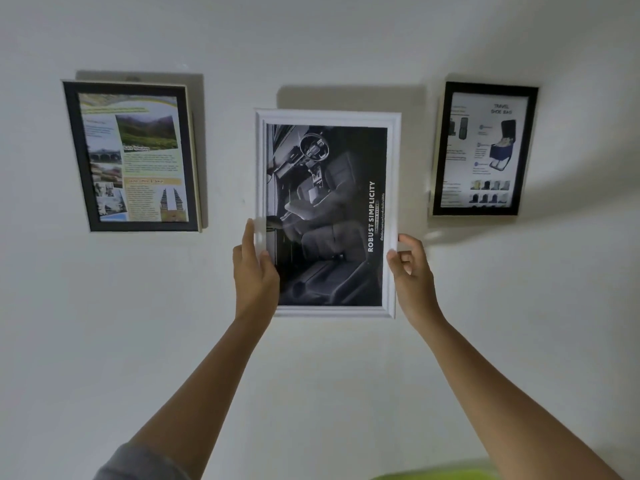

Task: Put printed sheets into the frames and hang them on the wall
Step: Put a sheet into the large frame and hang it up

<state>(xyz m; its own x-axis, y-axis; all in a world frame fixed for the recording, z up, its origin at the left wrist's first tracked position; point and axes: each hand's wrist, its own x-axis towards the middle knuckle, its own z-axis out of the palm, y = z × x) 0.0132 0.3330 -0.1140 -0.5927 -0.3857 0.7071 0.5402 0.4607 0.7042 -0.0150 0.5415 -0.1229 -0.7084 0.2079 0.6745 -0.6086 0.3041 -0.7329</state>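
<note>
A white frame (329,117) is held upright in front of the wall (329,46), between two black frames already hanging there and set lower than both. A dark printed sheet (329,216) of a car interior is seen inside it, with the words "ROBUST SIMPLICITY" running sideways up the right side. The left hand (254,271) is placed on the lower part of the left rail: the thumb is laid on the front of the rail, one finger is stretched straight up along its outer edge, and the rest are hidden behind. The right hand (414,271) is placed on the right rail at about the same height: the rail is pinched between the thumb tip in front and a bent finger at the edge, with the other fingers curled in towards the palm. Whether the frame's back is touching the wall cannot be told. A travel leaflet is shown in the left black frame (82,150), a "TRAVEL SHOE BAG" sheet in the right black frame (491,89). A grey sleeve (138,462) is noted at the lower edge.
</note>
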